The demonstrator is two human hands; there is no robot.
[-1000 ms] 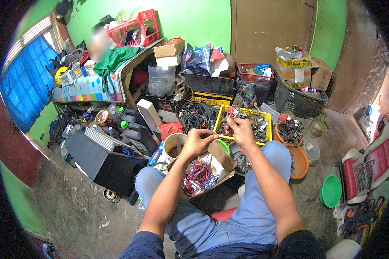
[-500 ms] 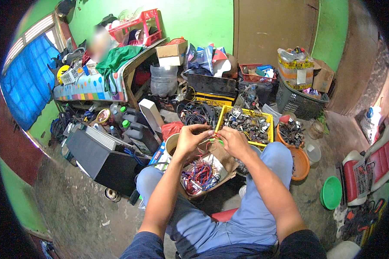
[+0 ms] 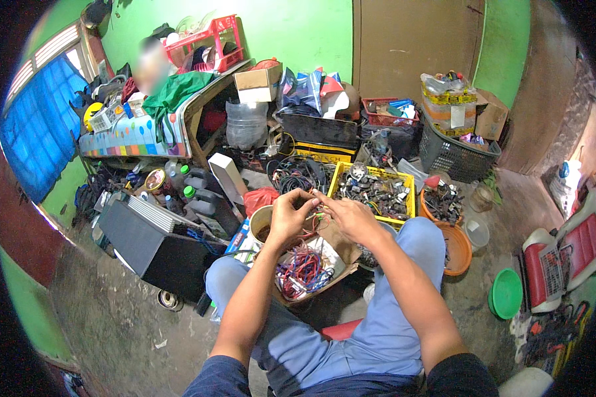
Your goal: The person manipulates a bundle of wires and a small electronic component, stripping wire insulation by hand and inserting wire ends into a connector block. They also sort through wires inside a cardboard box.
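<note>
In front of my knees, my left hand (image 3: 290,217) and my right hand (image 3: 348,217) meet at the fingertips. Both are closed in a pinch around thin wire, mostly hidden by the fingers. Red wire (image 3: 309,229) shows just beneath my left fingers. Under the hands sits a cardboard box (image 3: 342,242) with a raised flap. Inside it lies a tangle of red, blue and white wires (image 3: 302,270). A cream-coloured bucket (image 3: 261,218) stands beside my left wrist.
Beyond my right hand is a yellow crate (image 3: 412,202) of small dark parts. Orange bowls (image 3: 458,247) and a green basin (image 3: 505,294) are at the right. A black case (image 3: 172,261) stands left of my knee. Black cables (image 3: 301,173) lie behind the hands.
My right hand has moved left, so its fingertips now meet those of my left hand. The red wire that showed between them is now mostly covered. The view has shifted slightly.
</note>
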